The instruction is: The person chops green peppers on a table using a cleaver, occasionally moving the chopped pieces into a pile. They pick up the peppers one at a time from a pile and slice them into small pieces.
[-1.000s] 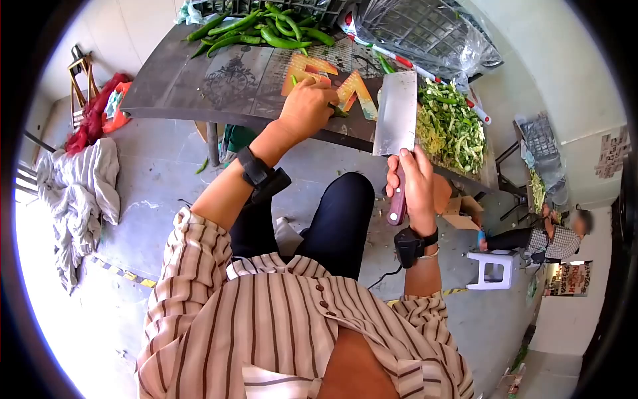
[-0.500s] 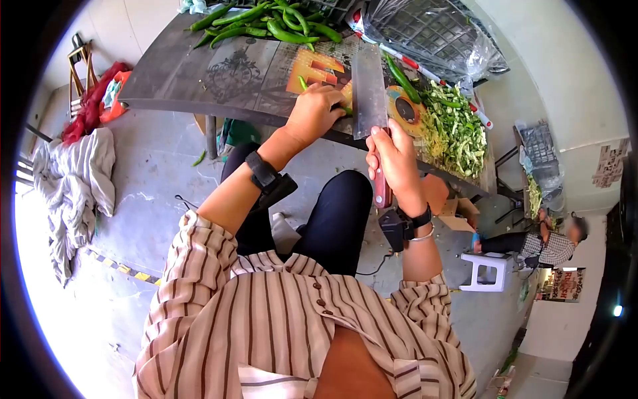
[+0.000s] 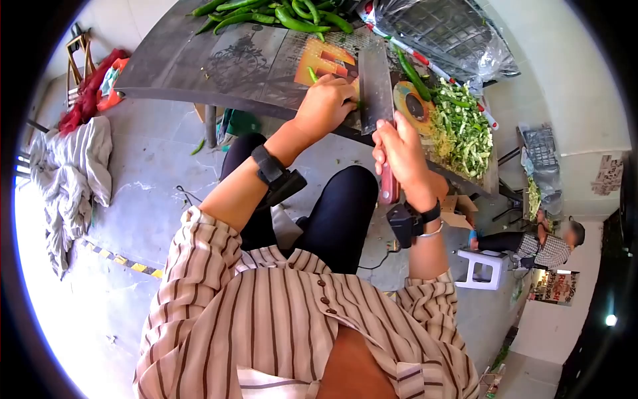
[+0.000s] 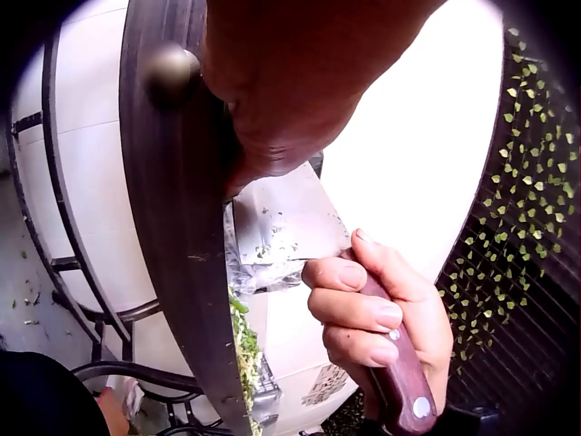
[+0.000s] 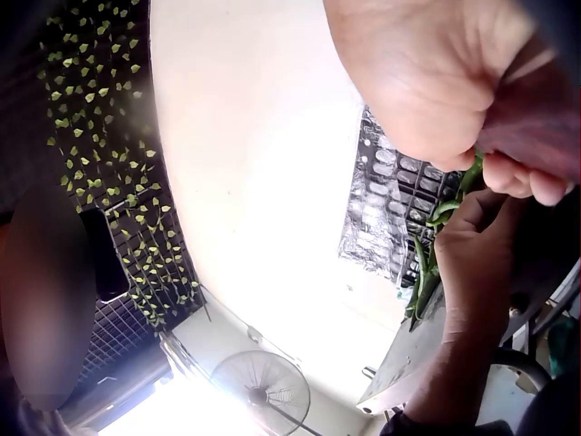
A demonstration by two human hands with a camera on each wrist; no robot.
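My left hand (image 3: 325,105) is at the table's near edge, its fingers curled over a long green pepper (image 3: 312,74). One end of the pepper sticks out above the knuckles; most of it is hidden under the fingers. Just to the right, my right hand (image 3: 402,156) grips a cleaver by its reddish-brown riveted handle (image 4: 399,381). The broad steel blade (image 3: 377,86) stands beside the left fingertips, with green bits stuck on it in the left wrist view. Right of the blade, a whole green pepper (image 3: 413,76) lies on the table, beside a heap of chopped green pepper (image 3: 465,133).
Whole green peppers (image 3: 286,16) are piled at the back of the dark printed table (image 3: 179,66). A plastic-wrapped black crate (image 3: 432,36) and a red-and-white strip (image 3: 425,63) lie behind the chopped heap. Another person sits at the far right near a white stool (image 3: 482,269).
The cleaver has swung left from the chopped heap to beside my left fingers, uncovering the whole pepper and round print on the table. My left hand keeps its hold on the pepper.
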